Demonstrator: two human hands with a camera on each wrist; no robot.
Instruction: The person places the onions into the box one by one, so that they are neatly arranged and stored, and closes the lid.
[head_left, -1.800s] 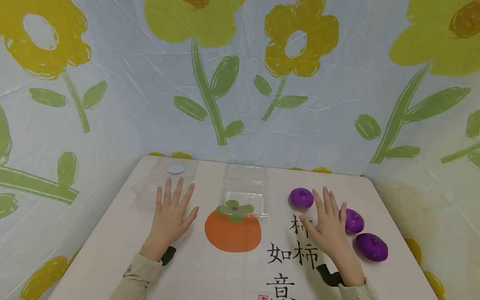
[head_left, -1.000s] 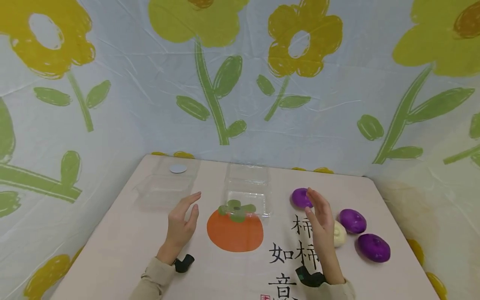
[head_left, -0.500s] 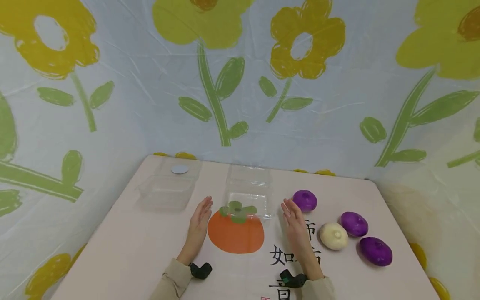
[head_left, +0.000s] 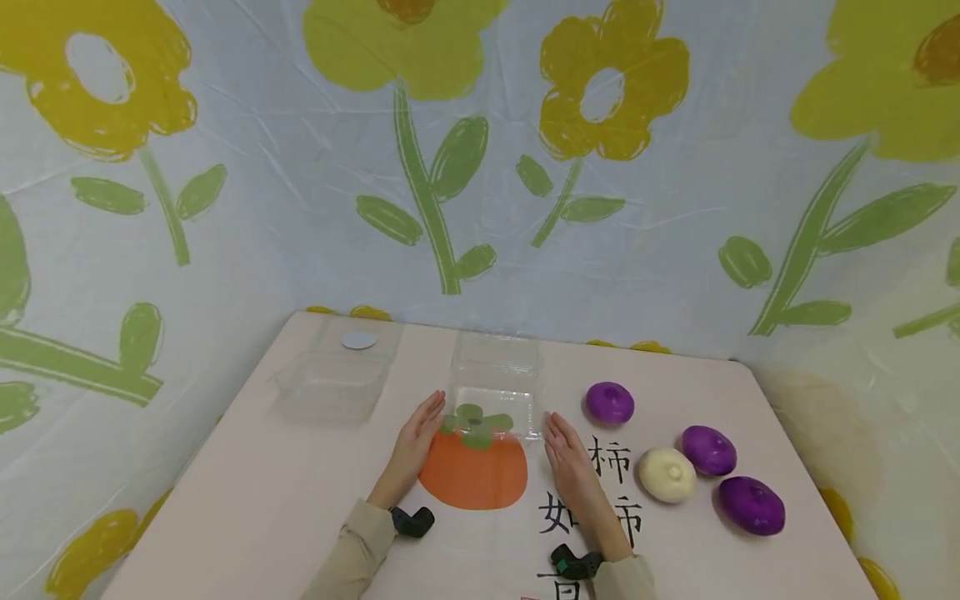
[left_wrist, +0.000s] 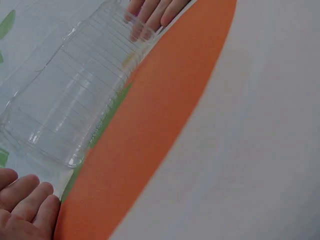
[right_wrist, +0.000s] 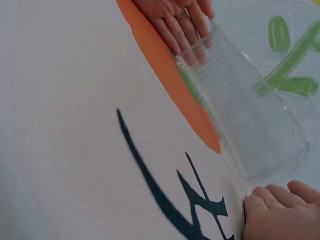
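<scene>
A clear plastic clamshell box lies with its lid folded back, just beyond the printed orange persimmon. My left hand is at its near left corner, fingers straight and held together. On the other side my right hand has its straight fingers by the near right corner, palm facing inward. Neither hand grips anything. In the left wrist view the ribbed box wall lies between the left hand and the right fingers. The right wrist view shows the right hand beside the box's near edge.
Another clear clamshell box lies open at the back left, a white oval disc on its lid. On the right are a cream onion-like round and purple ones. A flower-printed cloth walls the table.
Both hands came inward from over the left box and the round things to either side of the middle box, turning from palms down to palms facing. The cream round came into view.
</scene>
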